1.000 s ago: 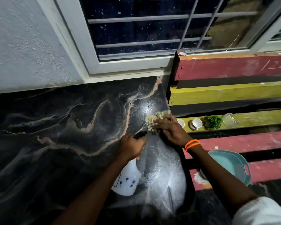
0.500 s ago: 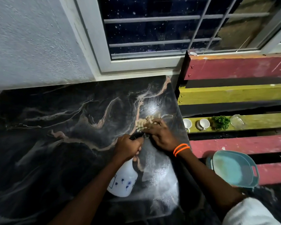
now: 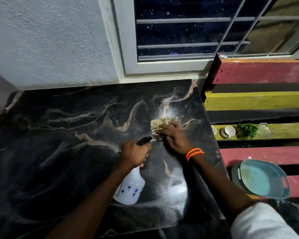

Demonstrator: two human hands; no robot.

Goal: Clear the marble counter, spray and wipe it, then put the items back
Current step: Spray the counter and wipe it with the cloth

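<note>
The dark marble counter [image 3: 72,152] with pale veins fills the left and middle; wet spray droplets shine on its right part. My left hand [image 3: 134,153] grips the black trigger head of a white spray bottle [image 3: 130,188] with small blue marks, held just above the counter. My right hand [image 3: 175,138] presses a beige checked cloth [image 3: 160,123] flat on the marble near the right edge, just beyond the bottle's nozzle. Orange bands circle my right wrist.
To the right stand painted wooden slats, red [image 3: 262,72] and yellow. On a yellow slat sit white cups [image 3: 230,131], a green sprig [image 3: 247,130] and a clear glass dish [image 3: 264,129]. A teal tray [image 3: 262,180] rests lower right. A barred window [image 3: 188,31] and grey wall lie behind.
The cloth under my right hand slid left toward the bottle, then back out to the right and farther away. My left hand kept holding the bottle; the view shifted slightly.
</note>
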